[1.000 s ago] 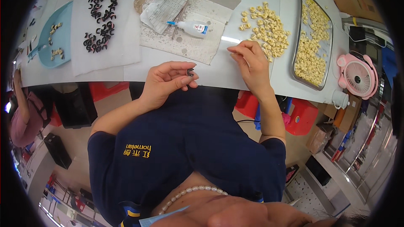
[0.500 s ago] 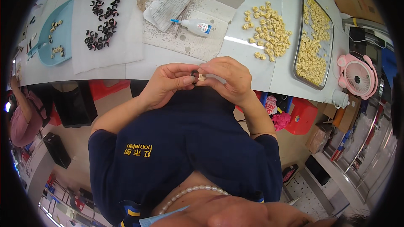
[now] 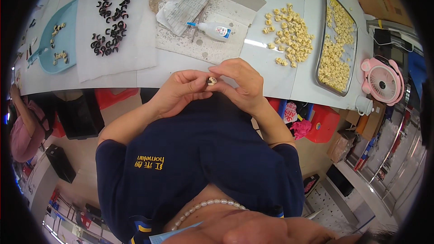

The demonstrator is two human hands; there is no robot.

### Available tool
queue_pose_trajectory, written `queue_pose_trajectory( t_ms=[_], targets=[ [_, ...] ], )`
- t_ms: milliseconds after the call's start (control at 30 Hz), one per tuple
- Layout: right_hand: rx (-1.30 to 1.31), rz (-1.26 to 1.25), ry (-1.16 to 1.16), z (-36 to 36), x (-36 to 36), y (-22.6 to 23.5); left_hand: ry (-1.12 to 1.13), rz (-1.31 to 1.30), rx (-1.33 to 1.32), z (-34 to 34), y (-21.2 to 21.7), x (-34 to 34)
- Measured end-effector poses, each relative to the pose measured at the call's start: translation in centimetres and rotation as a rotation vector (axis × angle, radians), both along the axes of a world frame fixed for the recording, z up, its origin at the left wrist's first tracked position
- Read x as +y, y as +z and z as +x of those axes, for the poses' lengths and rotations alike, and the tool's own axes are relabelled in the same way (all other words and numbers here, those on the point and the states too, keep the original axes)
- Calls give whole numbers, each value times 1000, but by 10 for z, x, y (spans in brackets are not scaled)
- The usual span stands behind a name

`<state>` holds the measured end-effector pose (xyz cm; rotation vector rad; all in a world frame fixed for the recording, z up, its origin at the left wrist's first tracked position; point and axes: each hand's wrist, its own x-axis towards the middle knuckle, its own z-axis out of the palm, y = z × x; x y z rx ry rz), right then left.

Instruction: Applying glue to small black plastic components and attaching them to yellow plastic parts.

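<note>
Just off the table's near edge, the thumb and fingers of my left hand [image 3: 183, 89] pinch a small cream curled piece [image 3: 212, 81] with a dark part against it. My right hand [image 3: 242, 83] is close around its other side. The right index finger and thumb are apart, with the thumb tip by the piece; whether it touches cannot be made out. Many black C-shaped pieces [image 3: 108, 38] lie on a white foam sheet [image 3: 135, 58] at the left. Loose cream pieces [image 3: 296, 36] are heaped right of centre, and more fill a metal tray [image 3: 320, 72].
A white bottle with a blue tip [image 3: 216, 30] and papers [image 3: 185, 9] lie on stained cardboard [image 3: 239, 16]. At the left is a light-blue tray [image 3: 74, 29] with a few joined pieces. A pink fan [image 3: 383, 83] stands right, near a white cup [image 3: 363, 105]. Another person [image 3: 27, 129] is far left.
The cream piece has turned and now shows in my left fingers. My right index finger and thumb, close on it before, have spread apart. The hands have shifted slightly left.
</note>
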<state>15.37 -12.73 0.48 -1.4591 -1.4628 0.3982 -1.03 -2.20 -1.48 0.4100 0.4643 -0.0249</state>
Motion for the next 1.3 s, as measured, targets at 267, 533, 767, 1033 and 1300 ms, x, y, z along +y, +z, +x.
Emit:
queue_pose_trajectory(
  t_ms=[267, 533, 767, 1033, 1300],
  targets=[
    [251, 7, 200, 12, -4, 8, -207, 337, -132, 20, 14, 21],
    [213, 127, 271, 26, -17, 12, -489, 917, -291, 44, 29, 28],
    [402, 127, 89, 23, -29, 7, -231, 619, -137, 44, 32, -7],
    [138, 291, 69, 28, -34, 6, -18, 233, -200, 45, 24, -28],
    [-43, 201, 123, 26, -21, 18, 8, 136, -140, 38, 27, -24]
  ],
)
